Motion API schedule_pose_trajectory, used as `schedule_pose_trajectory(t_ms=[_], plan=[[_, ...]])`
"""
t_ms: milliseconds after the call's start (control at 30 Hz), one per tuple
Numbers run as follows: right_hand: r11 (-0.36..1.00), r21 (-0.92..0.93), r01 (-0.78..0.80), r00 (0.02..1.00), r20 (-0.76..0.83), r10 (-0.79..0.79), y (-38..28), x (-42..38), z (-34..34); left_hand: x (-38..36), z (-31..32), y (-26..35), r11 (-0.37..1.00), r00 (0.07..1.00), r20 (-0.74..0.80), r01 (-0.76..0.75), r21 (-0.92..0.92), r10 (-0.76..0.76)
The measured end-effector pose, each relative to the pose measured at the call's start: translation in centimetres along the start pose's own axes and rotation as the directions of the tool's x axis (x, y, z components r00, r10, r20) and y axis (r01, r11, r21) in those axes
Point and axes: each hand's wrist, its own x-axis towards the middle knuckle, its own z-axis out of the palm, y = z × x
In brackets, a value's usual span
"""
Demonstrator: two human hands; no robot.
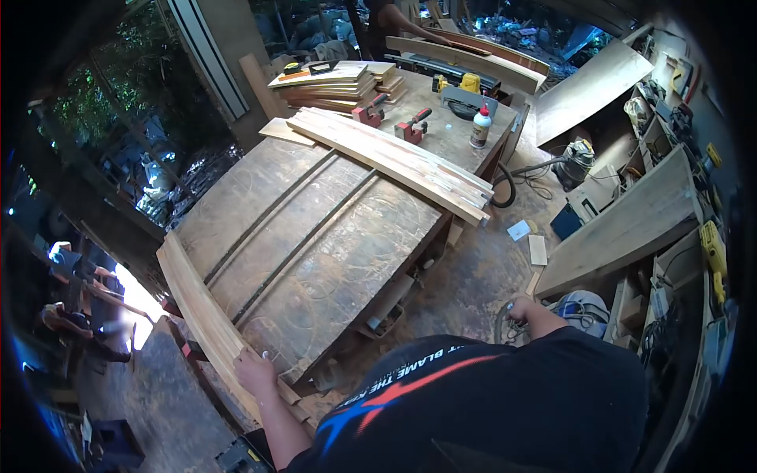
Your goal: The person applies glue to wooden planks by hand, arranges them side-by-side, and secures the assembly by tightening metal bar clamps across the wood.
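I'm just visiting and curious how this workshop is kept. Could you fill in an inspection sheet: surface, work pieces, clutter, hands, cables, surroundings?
Surface: wooden table, scuffed and stained.
Work pieces: long board along the table's left side; wood strips across its far part; two dark bars run between them.
Clutter: stacked boards, red clamps, bottle with a red cap.
Left hand: on the long board; how firmly it grips is unclear.
Right hand: at a hose-like thing; grip unclear.
Cables: thin cord on the floor near a vacuum.
Surroundings: wooden panel at right; a person beyond the far end.
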Motion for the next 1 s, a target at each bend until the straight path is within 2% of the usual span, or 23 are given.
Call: schedule_pose_trajectory(t_ms=[67, 167, 267, 367, 467, 567, 733, 867, 1000], plan=[[0.986, 0.161, -0.052, 0.999, 0.019, 0.049, 0.9, -0.6, 0.9, 0.8, -0.2, 0.2, 0.999, 0.999, 0.034, -0.004, 0.045, 0.002], [0.979, 0.200, -0.038, 0.999, 0.042, 0.030, 0.4, 0.8, 1.8, 1.3, -1.1, 0.9, 0.995, 0.997, 0.072, -0.004, 0.100, -0.004], [0.980, 0.184, -0.075, 0.997, -0.012, 0.078, -3.3, -2.8, 0.3, 1.2, -1.5, 1.3, 0.994, 0.997, 0.077, 0.008, 0.106, -0.017], [0.992, 0.105, 0.074, 0.996, -0.055, -0.068, -3.5, -1.2, 0.8, 1.1, -1.4, 1.3, 0.993, 0.996, 0.082, 0.030, 0.115, -0.040], [0.995, 0.038, 0.093, 0.995, -0.023, -0.092, -2.7, 0.3, 1.1, 1.2, -0.6, 1.3, 0.993, 0.998, 0.056, 0.027, 0.117, -0.034], [0.988, 0.145, -0.048, 0.998, -0.033, 0.053, -3.3, -2.3, -0.9, 0.8, -0.9, 1.7, 0.987, 0.997, 0.073, 0.024, 0.159, -0.036], [0.958, 0.274, -0.088, 0.993, -0.052, 0.106, -1.4, -1.8, 0.0, 0.8, 0.1, 1.4, 0.986, 0.999, 0.042, 0.017, 0.166, -0.024], [0.933, 0.354, -0.056, 0.993, -0.077, 0.089, -1.4, -1.0, 0.8, 0.1, -0.5, 2.4, 0.989, 1.000, 0.003, 0.023, 0.147, -0.024], [0.945, 0.324, -0.041, 0.997, -0.052, 0.061, -1.9, -1.1, 0.9, 0.2, 0.4, 2.5, 0.991, 0.999, -0.044, 0.021, 0.129, -0.016]])
